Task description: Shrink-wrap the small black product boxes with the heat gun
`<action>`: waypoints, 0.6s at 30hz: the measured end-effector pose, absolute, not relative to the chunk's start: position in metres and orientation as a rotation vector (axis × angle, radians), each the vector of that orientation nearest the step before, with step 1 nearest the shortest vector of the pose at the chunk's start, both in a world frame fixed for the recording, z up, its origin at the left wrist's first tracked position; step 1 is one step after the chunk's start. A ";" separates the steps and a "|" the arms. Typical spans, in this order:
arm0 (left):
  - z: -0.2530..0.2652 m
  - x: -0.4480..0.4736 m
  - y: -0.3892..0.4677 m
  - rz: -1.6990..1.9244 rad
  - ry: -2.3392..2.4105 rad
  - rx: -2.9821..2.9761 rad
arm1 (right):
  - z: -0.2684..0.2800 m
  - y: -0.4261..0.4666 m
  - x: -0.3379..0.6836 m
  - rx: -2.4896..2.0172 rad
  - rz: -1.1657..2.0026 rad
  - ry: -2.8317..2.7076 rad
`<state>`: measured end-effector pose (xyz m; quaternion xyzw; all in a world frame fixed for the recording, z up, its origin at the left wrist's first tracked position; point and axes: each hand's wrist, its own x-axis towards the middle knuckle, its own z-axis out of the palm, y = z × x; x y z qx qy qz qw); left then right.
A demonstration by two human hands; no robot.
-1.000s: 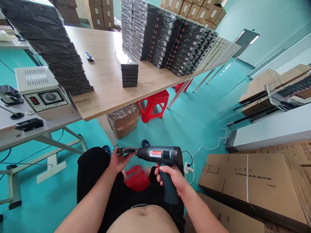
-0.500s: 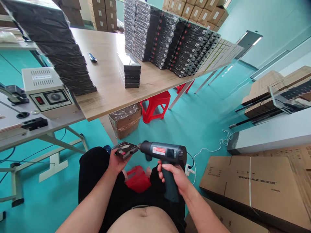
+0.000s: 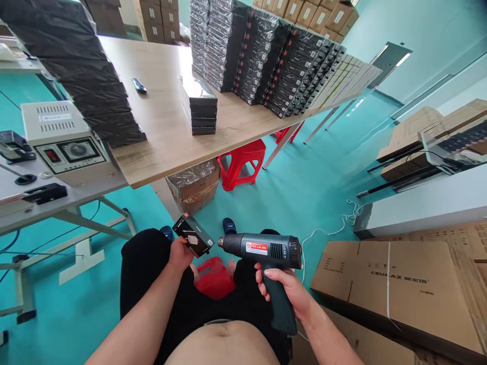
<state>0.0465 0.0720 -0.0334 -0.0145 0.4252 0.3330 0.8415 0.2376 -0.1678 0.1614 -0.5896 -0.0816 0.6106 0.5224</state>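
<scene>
My left hand [image 3: 181, 253] grips a small black retail box [image 3: 193, 234] by its near edge, over my left knee. The box is tilted so its printed face shows. In my right hand [image 3: 283, 286] is a dark green heat gun [image 3: 262, 251] with a red and white label, my fingers wrapped round its handle. Its metal nozzle points left at the box's right end, a small gap away. Whether the trigger is pressed, I cannot tell.
A wooden table [image 3: 160, 165] ahead bears a short pile of black boxes [image 3: 203, 124] and tall film-wrapped stacks [image 3: 262, 56]. A control unit [image 3: 72, 144] stands at left. Red stools [image 3: 243, 162], large cartons [image 3: 380, 284] and a white cable [image 3: 323, 233] are around me.
My left hand has turned the box, so its printed face now shows more. The heat gun has shifted slightly right and down, and its nozzle is farther from the box.
</scene>
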 end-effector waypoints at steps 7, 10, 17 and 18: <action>-0.043 0.042 0.072 0.675 0.866 0.052 | 0.161 -0.167 0.231 -1.448 1.521 -0.291; -0.045 0.042 0.072 0.661 0.857 0.051 | 0.160 -0.165 0.229 -1.459 1.515 -0.294; -0.039 0.042 0.071 0.659 0.854 0.036 | 0.158 -0.161 0.225 -1.535 1.477 -0.350; -0.037 0.042 0.071 0.673 0.863 0.026 | 0.157 -0.161 0.225 -1.560 1.434 -0.335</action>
